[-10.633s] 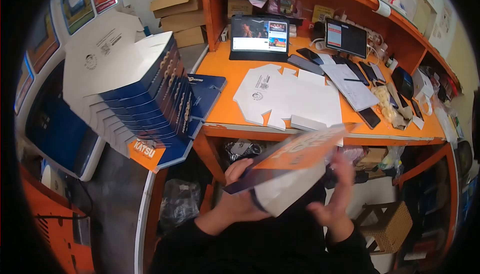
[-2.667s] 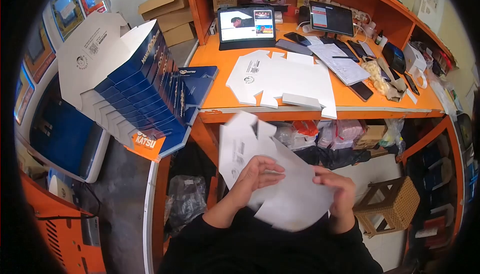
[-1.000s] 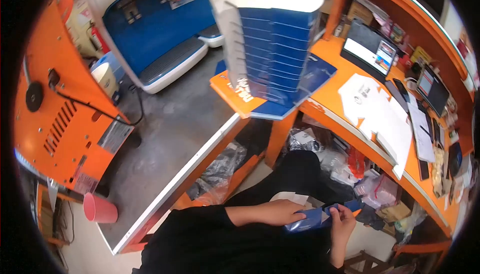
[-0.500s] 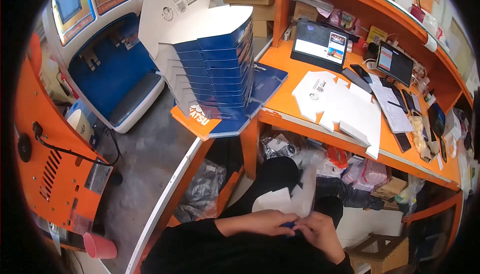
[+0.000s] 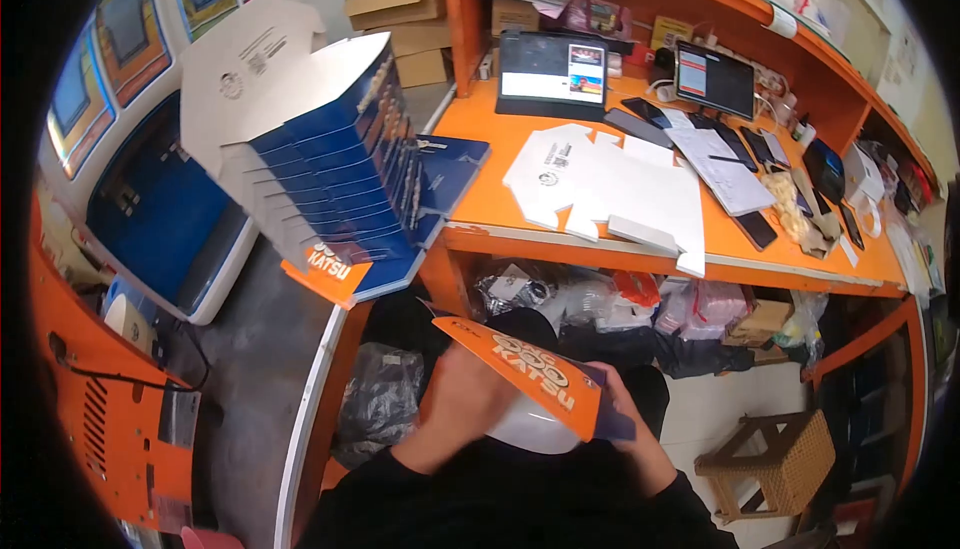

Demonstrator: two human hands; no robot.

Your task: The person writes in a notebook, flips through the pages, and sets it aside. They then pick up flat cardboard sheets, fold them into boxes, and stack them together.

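Observation:
A cardboard food box (image 5: pixel 525 371), printed orange and dark blue with KATSU lettering, is tilted over my lap and partly folded. My right hand (image 5: pixel 625 424) grips its blue side at the right end, fingers over the edge. My left hand (image 5: pixel 465 399) is at the box's left side, its fingers hidden behind the orange panel. Beneath the panel a pale curved surface (image 5: pixel 535 427) shows. Ahead to the left rises a tall stack of nested blue boxes (image 5: pixel 325 159), their white insides facing up.
Flat white box blanks (image 5: pixel 600 184) lie on the orange desk (image 5: pixel 480 204), beside a tablet (image 5: pixel 552 74), a second screen (image 5: pixel 715 81), phones and a notebook (image 5: pixel 710 154). Plastic bags (image 5: pixel 380 389) are stored underneath. A woven stool (image 5: pixel 775 464) stands at right.
The orange and blue box panel has come up into view between my hands, which have moved apart. My view has swung to the right.

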